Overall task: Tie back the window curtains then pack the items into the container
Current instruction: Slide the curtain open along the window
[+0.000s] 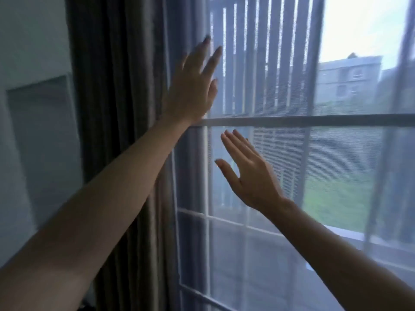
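Observation:
A dark, heavy curtain [112,108] hangs bunched in folds at the left side of the window. A thin sheer curtain [292,164] covers the window panes. My left hand [193,86] is raised with straight fingers at the inner edge of the sheer curtain, close beside the dark one. Lower and to the right, my right hand [249,173] is held flat with spread fingers in front of the sheer. Neither hand holds anything. Whether the fingertips touch the fabric is unclear from the blur.
The window frame [314,120] has a horizontal bar at mid height and white glazing bars below. A pale wall [33,108] lies left of the dark curtain. Outside are slats, a building and grass.

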The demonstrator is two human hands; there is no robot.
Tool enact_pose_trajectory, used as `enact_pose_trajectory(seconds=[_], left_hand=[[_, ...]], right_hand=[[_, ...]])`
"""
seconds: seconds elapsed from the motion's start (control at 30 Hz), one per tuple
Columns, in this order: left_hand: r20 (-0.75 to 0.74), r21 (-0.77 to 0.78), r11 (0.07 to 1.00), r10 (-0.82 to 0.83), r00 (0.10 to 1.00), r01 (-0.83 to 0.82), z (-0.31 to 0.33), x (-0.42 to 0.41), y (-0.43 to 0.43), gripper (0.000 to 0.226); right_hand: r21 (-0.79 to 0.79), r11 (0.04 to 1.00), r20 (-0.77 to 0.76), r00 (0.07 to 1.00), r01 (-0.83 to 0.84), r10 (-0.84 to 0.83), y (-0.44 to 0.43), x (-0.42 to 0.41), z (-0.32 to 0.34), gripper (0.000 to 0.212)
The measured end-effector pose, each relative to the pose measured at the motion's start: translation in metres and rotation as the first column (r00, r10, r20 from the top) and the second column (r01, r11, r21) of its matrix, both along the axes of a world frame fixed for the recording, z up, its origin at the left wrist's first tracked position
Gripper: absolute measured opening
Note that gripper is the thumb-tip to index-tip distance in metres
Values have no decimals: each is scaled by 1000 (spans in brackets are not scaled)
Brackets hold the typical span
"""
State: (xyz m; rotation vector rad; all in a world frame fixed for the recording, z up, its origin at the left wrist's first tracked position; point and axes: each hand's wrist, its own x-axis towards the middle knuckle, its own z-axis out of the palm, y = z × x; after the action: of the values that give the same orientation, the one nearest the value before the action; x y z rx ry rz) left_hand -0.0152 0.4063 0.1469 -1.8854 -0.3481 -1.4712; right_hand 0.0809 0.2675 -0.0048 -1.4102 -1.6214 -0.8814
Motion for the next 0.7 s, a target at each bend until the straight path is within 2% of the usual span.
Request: enact_pose_trajectory(seconds=[0.1,0.27,0.47,0.6,0.7], left_hand=[[55,23,995,-96,994,95,-1,38,-42,53],[29,9,965,-264,964,264,-9,99,-125,55],[39,19,909,-418,908,417,-21,168,-220,57],[21,17,884,-468,884,467,-28,205,-275,59],[-15,-40,831,-556,831,555,-32,234,-318,60]], right_hand=[[30,992,20,992,124,-124,-65,34,0,60],[18,933,54,932,359,-360,-164,81,-17,57],[-18,820,12,820,573,-572,-269,117,-36,58],[-46,708,13,709,705,-705,-323,136,-41,61],[-120,617,33,624,778,-781,-361,153,-43,65]])
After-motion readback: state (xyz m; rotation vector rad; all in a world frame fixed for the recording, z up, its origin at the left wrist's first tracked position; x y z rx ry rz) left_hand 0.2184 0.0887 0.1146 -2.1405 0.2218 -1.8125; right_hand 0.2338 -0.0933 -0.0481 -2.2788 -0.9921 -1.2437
